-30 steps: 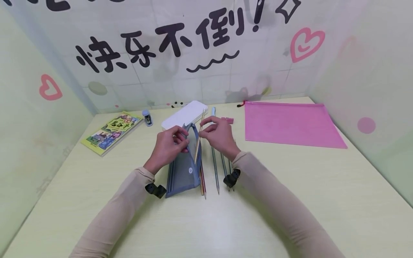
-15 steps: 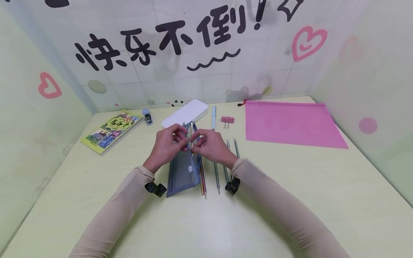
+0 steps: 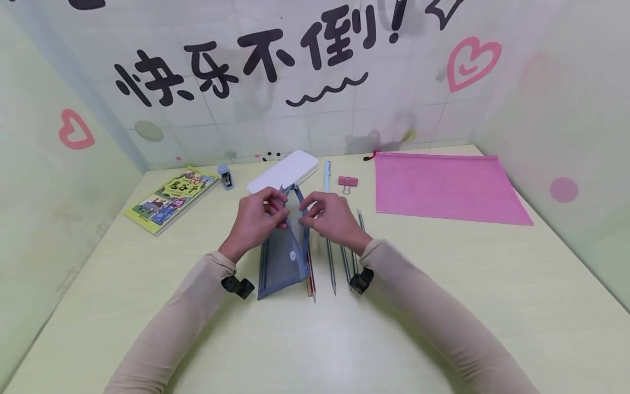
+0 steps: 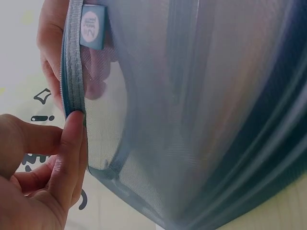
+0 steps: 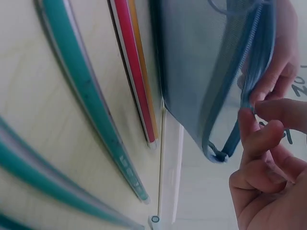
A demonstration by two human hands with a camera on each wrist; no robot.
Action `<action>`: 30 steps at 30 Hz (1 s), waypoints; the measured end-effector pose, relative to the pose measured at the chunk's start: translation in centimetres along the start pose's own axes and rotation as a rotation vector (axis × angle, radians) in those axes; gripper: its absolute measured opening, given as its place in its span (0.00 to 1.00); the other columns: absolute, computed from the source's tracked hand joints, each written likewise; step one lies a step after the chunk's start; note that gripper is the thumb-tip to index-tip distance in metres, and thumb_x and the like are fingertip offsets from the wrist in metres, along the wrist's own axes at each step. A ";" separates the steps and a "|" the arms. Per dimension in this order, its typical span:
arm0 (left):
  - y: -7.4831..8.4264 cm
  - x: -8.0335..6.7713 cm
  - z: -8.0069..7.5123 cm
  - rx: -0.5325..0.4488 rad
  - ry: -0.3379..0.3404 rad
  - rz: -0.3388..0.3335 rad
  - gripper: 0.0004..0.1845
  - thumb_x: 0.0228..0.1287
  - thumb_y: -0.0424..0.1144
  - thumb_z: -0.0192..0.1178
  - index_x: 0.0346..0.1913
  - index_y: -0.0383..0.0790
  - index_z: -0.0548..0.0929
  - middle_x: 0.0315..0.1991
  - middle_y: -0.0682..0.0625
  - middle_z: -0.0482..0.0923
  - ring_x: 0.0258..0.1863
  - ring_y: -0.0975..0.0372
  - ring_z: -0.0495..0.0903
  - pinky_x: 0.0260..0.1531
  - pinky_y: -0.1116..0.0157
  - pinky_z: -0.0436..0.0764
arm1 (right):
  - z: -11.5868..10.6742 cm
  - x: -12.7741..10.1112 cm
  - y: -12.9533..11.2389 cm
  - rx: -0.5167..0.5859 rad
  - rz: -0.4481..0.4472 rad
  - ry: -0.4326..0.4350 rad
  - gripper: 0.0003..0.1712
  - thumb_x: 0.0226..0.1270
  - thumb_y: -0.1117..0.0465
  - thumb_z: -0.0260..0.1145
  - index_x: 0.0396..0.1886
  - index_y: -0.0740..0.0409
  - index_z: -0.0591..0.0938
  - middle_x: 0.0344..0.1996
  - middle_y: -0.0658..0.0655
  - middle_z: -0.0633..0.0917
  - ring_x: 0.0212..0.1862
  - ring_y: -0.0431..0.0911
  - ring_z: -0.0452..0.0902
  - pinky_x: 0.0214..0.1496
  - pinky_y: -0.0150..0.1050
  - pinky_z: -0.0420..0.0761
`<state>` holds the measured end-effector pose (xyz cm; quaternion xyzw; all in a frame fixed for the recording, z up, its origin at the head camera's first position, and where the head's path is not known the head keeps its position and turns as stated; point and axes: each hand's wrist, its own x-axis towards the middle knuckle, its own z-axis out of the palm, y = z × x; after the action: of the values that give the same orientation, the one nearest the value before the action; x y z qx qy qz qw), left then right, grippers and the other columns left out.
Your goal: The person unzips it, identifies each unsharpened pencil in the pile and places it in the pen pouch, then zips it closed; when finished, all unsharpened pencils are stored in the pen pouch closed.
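Note:
A grey-blue mesh pencil case (image 3: 283, 262) stands tilted on the table, its zipped mouth spread. My left hand (image 3: 256, 221) pinches one edge of that mouth between thumb and fingers (image 4: 72, 139). My right hand (image 3: 334, 219) is at the other side of the opening, its fingers (image 5: 259, 139) loosely bent, with no pencil visible between them. Through the mesh, long blurred shapes show in the left wrist view. Red (image 5: 132, 62) and yellow (image 5: 144, 72) pencils lie against the case's right side. Several green pencils (image 3: 331, 268) lie farther right, partly under the right forearm.
Behind the case lie a white box (image 3: 285, 171), a light-blue pen (image 3: 327, 175) and a pink binder clip (image 3: 348, 181). A comic-style book (image 3: 172, 200) and a small blue-topped item (image 3: 225, 178) are at back left. A pink pouch (image 3: 450, 189) lies at back right.
The gold pencil in my right hand went down into the case, and the fingers let it go. The right hand has since drawn slightly right, and the mouth looks wider.

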<state>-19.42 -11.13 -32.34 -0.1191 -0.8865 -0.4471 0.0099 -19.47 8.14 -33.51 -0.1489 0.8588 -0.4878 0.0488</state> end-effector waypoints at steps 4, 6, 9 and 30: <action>0.0 0.0 -0.1 -0.004 0.007 -0.008 0.13 0.65 0.29 0.65 0.51 0.34 0.80 0.39 0.39 0.81 0.31 0.58 0.84 0.32 0.63 0.91 | -0.6 -0.1 0.5 -0.017 0.027 0.051 0.08 0.65 0.59 0.70 0.42 0.55 0.85 0.32 0.57 0.89 0.34 0.53 0.85 0.30 0.33 0.81; 0.0 -0.1 -0.2 -0.016 0.009 -0.012 0.12 0.65 0.29 0.65 0.51 0.34 0.80 0.39 0.39 0.81 0.30 0.58 0.84 0.32 0.62 0.91 | -0.7 -0.1 0.8 -0.036 0.048 0.042 0.06 0.65 0.59 0.71 0.40 0.54 0.85 0.30 0.56 0.88 0.31 0.50 0.83 0.29 0.33 0.81; -0.1 -0.3 -0.4 -0.037 0.015 -0.010 0.12 0.64 0.28 0.65 0.50 0.33 0.81 0.39 0.39 0.81 0.29 0.58 0.84 0.33 0.60 0.91 | -0.8 -0.1 1.2 -0.082 0.068 -0.029 0.06 0.64 0.60 0.71 0.38 0.54 0.85 0.29 0.55 0.87 0.28 0.46 0.80 0.27 0.33 0.79; -0.6 -0.6 -1.6 -0.026 0.061 0.003 0.11 0.64 0.27 0.65 0.48 0.33 0.80 0.37 0.39 0.81 0.28 0.60 0.84 0.33 0.57 0.91 | 1.5 0.1 0.4 -0.297 0.081 -0.405 0.10 0.61 0.64 0.73 0.42 0.57 0.84 0.25 0.56 0.86 0.19 0.45 0.78 0.20 0.31 0.78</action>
<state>-19.13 -12.89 -31.89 -0.1070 -0.8796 -0.4621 0.0361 -19.35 7.09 -34.60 -0.2147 0.8990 -0.3141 0.2169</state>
